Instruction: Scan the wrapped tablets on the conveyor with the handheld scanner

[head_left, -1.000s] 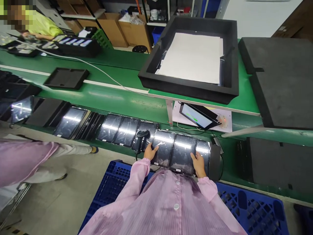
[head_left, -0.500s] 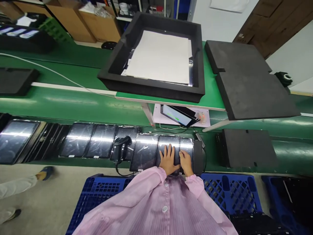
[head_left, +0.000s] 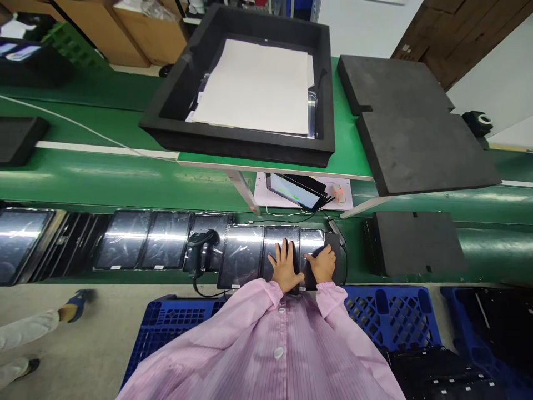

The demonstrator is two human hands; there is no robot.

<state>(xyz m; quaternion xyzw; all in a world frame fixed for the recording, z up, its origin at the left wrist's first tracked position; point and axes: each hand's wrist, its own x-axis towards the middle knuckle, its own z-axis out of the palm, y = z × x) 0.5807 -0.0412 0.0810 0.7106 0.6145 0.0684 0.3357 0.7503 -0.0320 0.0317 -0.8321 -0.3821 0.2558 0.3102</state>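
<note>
My left hand (head_left: 286, 269) lies flat with fingers spread on a dark glossy tablet screen (head_left: 272, 239), part of a row on the bench. Beside it, my right hand (head_left: 323, 264) is on the rightmost tablet screen (head_left: 310, 239). Its thumb points left across the glass, and the other fingers bend over the right side by a black foam piece (head_left: 336, 244). What lies under those fingers is hidden. Left of my hands lie another tablet screen (head_left: 241, 253) and a black handheld scanner (head_left: 200, 241) with a cable.
A black foam tray (head_left: 237, 141) holding white sheets stands on a raised green shelf (head_left: 345, 133), with black foam slabs (head_left: 420, 150) beside it. Under the shelf a lit display (head_left: 295, 191) leans. Blue pallets (head_left: 391, 311) stand below the bench. A person's legs (head_left: 33, 330) show at left.
My right hand has moved right across the rightmost screen, and its thumb has spread from the fingers. My left hand stays on its screen. The view has shifted slightly.
</note>
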